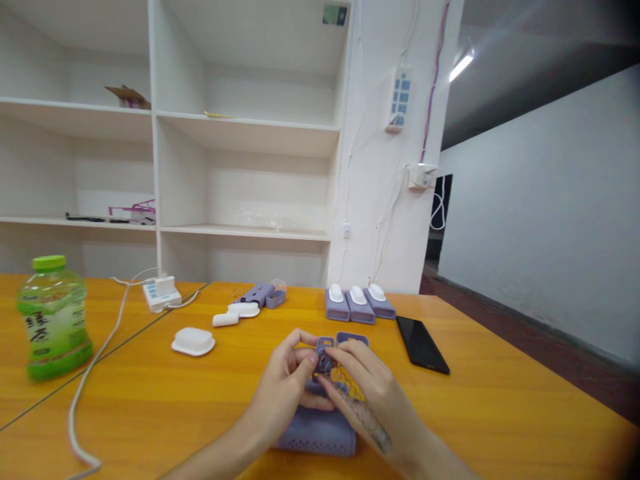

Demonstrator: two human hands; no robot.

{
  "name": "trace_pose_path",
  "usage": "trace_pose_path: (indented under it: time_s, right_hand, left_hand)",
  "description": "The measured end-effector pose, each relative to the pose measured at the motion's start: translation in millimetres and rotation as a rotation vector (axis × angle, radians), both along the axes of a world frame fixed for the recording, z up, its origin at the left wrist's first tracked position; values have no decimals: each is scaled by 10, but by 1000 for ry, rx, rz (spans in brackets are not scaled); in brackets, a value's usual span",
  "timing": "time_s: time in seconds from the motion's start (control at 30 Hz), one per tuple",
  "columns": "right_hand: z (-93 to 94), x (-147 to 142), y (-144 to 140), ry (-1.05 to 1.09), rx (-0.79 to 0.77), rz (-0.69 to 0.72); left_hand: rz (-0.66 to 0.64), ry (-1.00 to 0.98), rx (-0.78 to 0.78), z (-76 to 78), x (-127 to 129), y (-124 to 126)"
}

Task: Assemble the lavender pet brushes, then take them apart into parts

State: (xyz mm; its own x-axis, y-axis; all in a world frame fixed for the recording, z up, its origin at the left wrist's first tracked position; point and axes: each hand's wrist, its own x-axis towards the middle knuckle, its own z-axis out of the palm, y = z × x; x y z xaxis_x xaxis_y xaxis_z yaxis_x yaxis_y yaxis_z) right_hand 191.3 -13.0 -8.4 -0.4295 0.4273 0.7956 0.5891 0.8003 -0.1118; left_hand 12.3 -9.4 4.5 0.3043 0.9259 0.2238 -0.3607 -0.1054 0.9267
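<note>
A green-capped bottle (54, 319) of pale drink stands near the left edge of the orange table (500, 413). A white cable (95, 373) runs from the front edge, where it is cut off, back to a white power strip (161, 293) toward the far edge. Just right of that lies a white rounded cap (193, 341), and beyond it a small white piece (226, 319) and a white oval lid (244, 309), with a purple part (260, 293) behind them that is hard to make out.

At the middle of the front edge, the left hand (285, 393) has thumb and forefinger pinched on a small purple piece (325, 357), the other fingers curled under it. The right hand (367, 393) meets it from the other side, fingertips pressed to the same piece; what sits between the fingers is mostly hidden. Below both hands lies a perforated purple case (320, 433), its upper part covered by the hands, which rest against it.

Toward the far edge, three purple cases with white tops (359, 303) stand touching in a row. Right of them, a black phone (421, 344) lies flat, face up.
</note>
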Motion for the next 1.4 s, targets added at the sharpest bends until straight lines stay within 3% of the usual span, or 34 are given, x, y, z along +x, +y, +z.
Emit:
trace_pose_path:
  time_s: [0.33,0.53,0.6,0.73,0.9,1.03,1.17,1.4]
  right_hand:
    - [86,-48,-46,165,-53,75]
    - [86,-66,17,370,-223,30]
    - [112,-31,52,397,-269,-28]
    - [193,105,149,427,-296,-108]
    - [221,278,294,416,-416,-180]
    - [146,333,379,424,-514,-224]
    - [61,328,406,405,-537,-218]
    - [-44,249,415,474,-634,-92]
  left_hand:
    - [94,99,50,19,-137,171]
    - [109,268,138,-41,-159,253]
    - [165,376,236,-43,-179,242]
    - [306,713,597,8,-292,148]
    - [-52,1088,764,91,-374,31]
    - [-151,1215,888,162,-386,77]
    - [-78,1270,841,185,-594,284]
    - [94,1213,679,24,-1007,673]
